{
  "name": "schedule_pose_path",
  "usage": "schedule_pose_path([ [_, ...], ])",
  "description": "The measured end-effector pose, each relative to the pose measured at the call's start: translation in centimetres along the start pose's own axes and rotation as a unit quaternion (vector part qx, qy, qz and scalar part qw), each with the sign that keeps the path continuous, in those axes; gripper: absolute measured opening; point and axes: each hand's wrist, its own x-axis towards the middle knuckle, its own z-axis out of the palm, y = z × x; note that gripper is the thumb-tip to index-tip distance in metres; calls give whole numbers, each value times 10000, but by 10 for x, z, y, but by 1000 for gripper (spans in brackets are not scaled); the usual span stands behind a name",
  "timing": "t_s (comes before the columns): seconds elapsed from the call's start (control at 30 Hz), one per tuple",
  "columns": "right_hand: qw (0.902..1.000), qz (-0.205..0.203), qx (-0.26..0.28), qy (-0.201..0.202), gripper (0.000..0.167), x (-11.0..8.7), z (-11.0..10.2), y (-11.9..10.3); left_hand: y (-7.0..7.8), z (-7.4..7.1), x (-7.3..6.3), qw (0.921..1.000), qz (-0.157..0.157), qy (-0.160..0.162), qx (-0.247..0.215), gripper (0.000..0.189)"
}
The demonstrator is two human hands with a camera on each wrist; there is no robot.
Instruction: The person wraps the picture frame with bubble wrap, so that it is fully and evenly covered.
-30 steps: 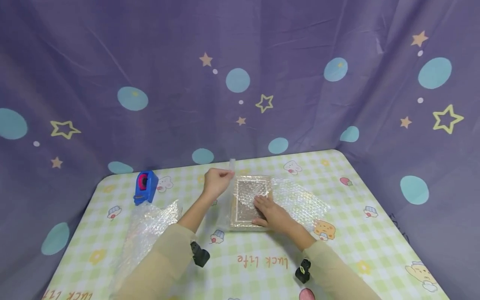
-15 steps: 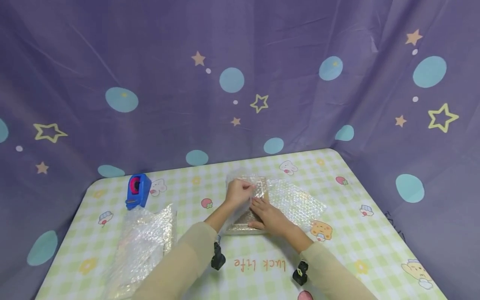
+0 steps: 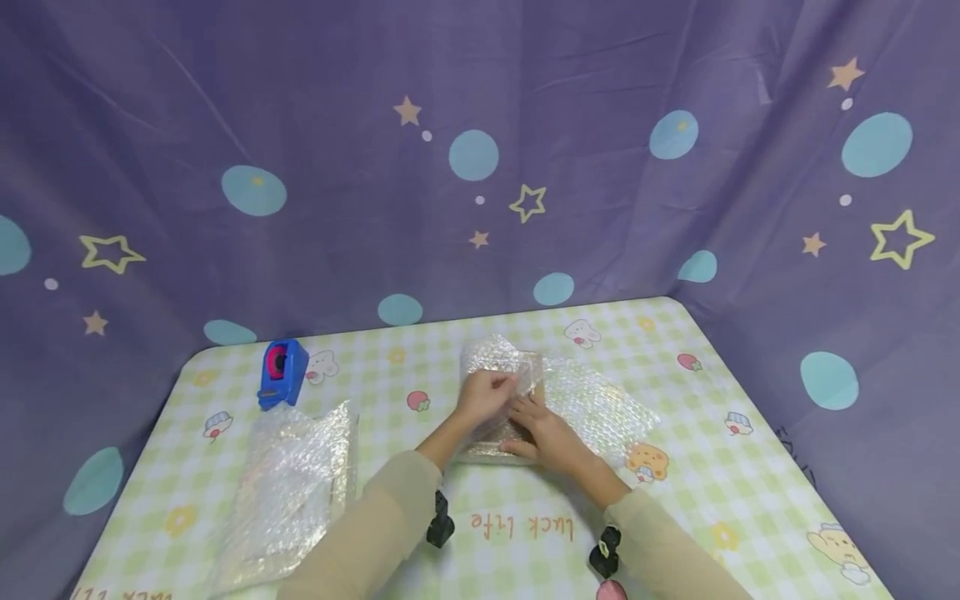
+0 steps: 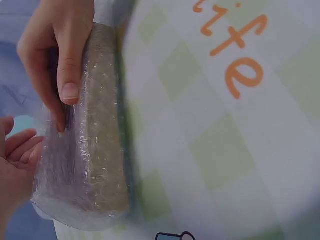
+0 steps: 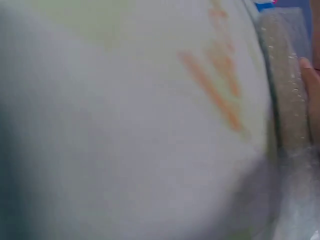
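A flat rectangular item that looks like a picture frame [image 3: 489, 450] lies wrapped in clear bubble wrap [image 4: 75, 200] on the table. With thumb and fingertips my left hand [image 3: 482, 396] pinches the edge of a bubble wrap flap, which is folded over the frame's top from the left. My right hand [image 3: 551, 433] rests on the frame's right part, its fingers extended and close to the left fingertips. In the left wrist view, the right thumb and finger press along the wrapped top, while the left hand [image 4: 15, 165] shows at the left edge.
Another sheet of bubble wrap [image 3: 585, 400] spreads to the frame's right. On the left lies a separate bubble-wrapped package [image 3: 292, 492], with a blue tape dispenser [image 3: 283, 373] behind it. A purple curtain [image 3: 337, 167] hangs along the table's back edge.
My left hand has moved right from the frame's far left corner, bringing the bubble wrap flap over the top. My right hand has stayed on the frame.
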Motion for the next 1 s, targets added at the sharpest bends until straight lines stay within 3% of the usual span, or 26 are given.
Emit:
schedule_pose_path([
  [0.07,9975,-247,-146,641,54,-3,2,-1,1,0,0,9998,108,-106,133,31],
  [0.17,9839,-538,-463,1640,50,-5,5,-2,3,1,-2,9989,231,-238,319,30],
  [0.23,9768,-445,-603,2007,58,-4,5,-2,4,2,-3,9982,302,-273,431,29],
  [0.3,9749,-229,-646,2118,71,-3,3,-2,5,3,-4,9979,332,-245,505,31],
  [0.47,9791,305,-757,1863,94,0,-1,-5,5,4,-7,9977,305,-240,549,33],
  [0.63,9828,553,-909,1508,87,1,-2,-6,3,3,-9,9980,267,-240,516,33],
  [0.8,9907,863,-641,829,79,3,-4,-5,1,-1,-10,9983,329,-416,240,34],
  [0.9,9907,1195,-491,436,89,5,-6,-4,-2,-9,-10,9971,297,-697,-76,35],
  [1.0,9891,1420,-364,124,99,4,-8,-3,-8,-19,-10,9963,419,-745,-71,33],
])
